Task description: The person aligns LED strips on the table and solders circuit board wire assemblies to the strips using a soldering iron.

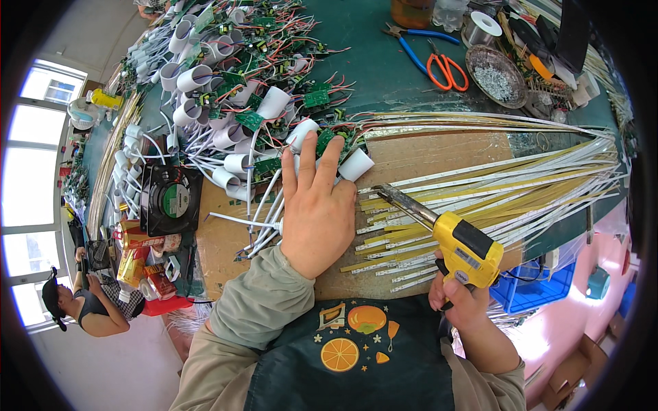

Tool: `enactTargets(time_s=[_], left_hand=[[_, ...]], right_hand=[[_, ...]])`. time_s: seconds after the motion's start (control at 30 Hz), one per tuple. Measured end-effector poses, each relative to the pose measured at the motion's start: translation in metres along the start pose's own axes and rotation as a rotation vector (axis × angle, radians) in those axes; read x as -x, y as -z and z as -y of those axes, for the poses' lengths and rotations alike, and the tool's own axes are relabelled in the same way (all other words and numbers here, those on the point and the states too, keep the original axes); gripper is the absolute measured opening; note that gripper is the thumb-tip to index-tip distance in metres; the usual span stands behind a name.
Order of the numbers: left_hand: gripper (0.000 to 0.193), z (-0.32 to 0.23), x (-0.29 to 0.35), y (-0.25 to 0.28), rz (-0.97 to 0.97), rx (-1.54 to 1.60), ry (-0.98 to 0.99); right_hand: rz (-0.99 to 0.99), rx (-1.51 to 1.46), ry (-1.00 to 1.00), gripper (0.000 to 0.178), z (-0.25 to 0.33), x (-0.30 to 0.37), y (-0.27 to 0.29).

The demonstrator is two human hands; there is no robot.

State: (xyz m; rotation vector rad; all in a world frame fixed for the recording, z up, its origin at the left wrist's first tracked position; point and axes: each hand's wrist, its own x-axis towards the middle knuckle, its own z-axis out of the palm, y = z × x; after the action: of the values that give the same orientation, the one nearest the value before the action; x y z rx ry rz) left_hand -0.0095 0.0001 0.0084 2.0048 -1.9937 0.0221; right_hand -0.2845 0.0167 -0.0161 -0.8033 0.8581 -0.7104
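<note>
My left hand (pixel 317 212) lies palm down with fingers stretched out, at the near edge of a heap of white plastic tubes and green circuit boards. Its fingertips rest by a white tube (pixel 302 134); what lies under the palm is hidden. A second white tube (pixel 356 165) sits just right of the fingers. My right hand (pixel 460 299) is closed round the handle of a yellow and black soldering gun (pixel 473 250). The gun's metal tip points up and left, over the ends of the LED strips (pixel 507 181) fanned out on a brown board (pixel 439 154).
Blue-handled pliers (pixel 415 51), orange scissors (pixel 447 72) and a metal dish (pixel 497 77) lie at the back right, near a solder spool (pixel 481 29). A black fan (pixel 171 200) stands on the left. Below the right table edge is a blue crate (pixel 534 284). Another person (pixel 103 305) sits far left.
</note>
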Motion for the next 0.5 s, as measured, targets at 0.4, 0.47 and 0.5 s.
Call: enactTargets(time_s=[0.4, 0.47, 0.5], left_hand=[[0.007, 0.0007, 0.0006, -0.0001, -0.002, -0.017, -0.004], [0.007, 0.0012, 0.0003, 0.0002, -0.006, -0.010, -0.005], [0.007, 0.0004, -0.0002, 0.0005, -0.010, -0.008, -0.007]], right_hand=[[-0.035, -0.005, 0.010, 0.061, -0.0002, 0.0024, 0.0013], [-0.042, 0.002, 0.018, 0.060, -0.0021, 0.0021, 0.0010], [-0.048, 0.006, 0.027, 0.060, -0.0031, 0.0022, 0.0019]])
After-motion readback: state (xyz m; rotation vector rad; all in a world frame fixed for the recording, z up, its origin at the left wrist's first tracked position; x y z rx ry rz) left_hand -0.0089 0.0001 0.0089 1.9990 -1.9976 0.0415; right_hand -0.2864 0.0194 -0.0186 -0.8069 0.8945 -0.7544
